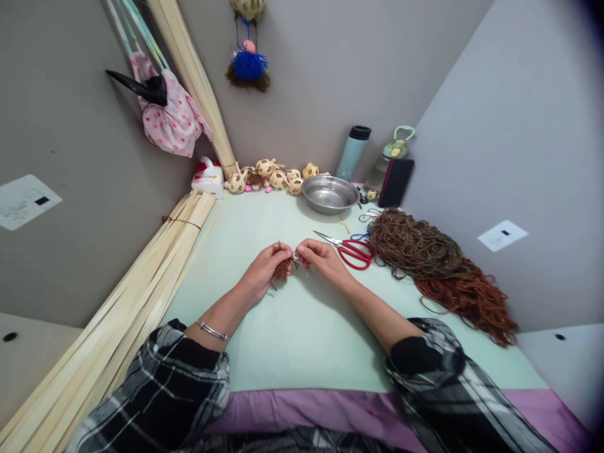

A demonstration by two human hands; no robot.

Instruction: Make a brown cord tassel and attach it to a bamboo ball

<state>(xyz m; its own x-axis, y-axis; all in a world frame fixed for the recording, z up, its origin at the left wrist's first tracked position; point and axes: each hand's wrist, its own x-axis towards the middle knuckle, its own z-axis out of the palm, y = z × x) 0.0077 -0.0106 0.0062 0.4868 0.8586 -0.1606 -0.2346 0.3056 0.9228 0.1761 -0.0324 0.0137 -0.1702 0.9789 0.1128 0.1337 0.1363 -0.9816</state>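
Over the middle of the table my left hand [267, 267] is closed around a small brown yarn tassel [282, 270], whose loose ends hang below the fingers. Close beside it, my right hand [319, 257] pinches a thin strand of the same brown yarn between thumb and finger. The fingertips of both hands almost meet. Red-handled scissors [353, 253] lie just right of my right hand, blades pointing left. Farther right rests a long heap of brown and rust-coloured yarn [415, 245].
A metal bowl [330, 196] stands behind my hands, with several woven balls [278, 179] along the wall. At the back right are a blue tumbler [353, 154], a green-lidded bottle [381, 168] and a phone [396, 182]. Wooden strips [155, 277] lie along the left edge.
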